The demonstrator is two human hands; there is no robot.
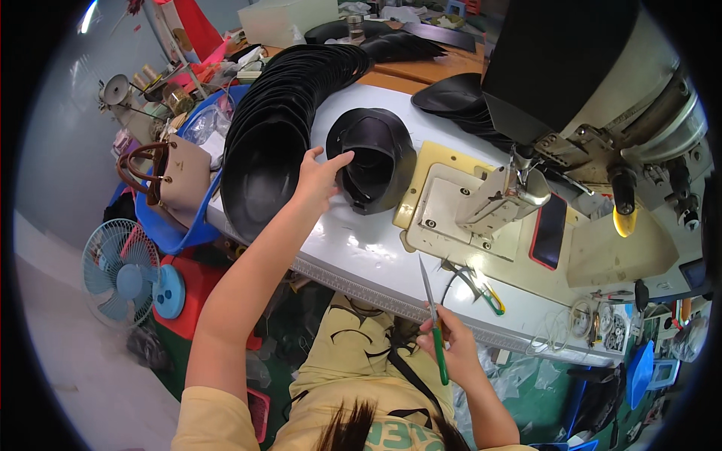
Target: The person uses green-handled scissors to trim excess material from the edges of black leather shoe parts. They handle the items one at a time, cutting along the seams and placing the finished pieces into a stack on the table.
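A: While the left hand (317, 179) is reaching out, what is it touching?

B: Its fingers are spreading open over the rim of a black curved leather piece (374, 159) lying on the white table (353, 252), just right of that hand. Not gripping, only resting on it.

A: And on the hand's other side?

B: A long fanned stack of black curved pieces (274, 120) is sitting just left of it, touching the palm side, probably kept within easy reach.

A: Right hand (450, 347)?

B: It is closing around a green-handled pointed tool (434, 319), blade pointing up and away, held back near the body below the table edge.

A: Beyond it?

B: Green-handled snips (481, 289) are lying just above that hand; the sewing machine (519, 188) is standing further up-right. A blue fan (124, 272) is sitting well left, low.
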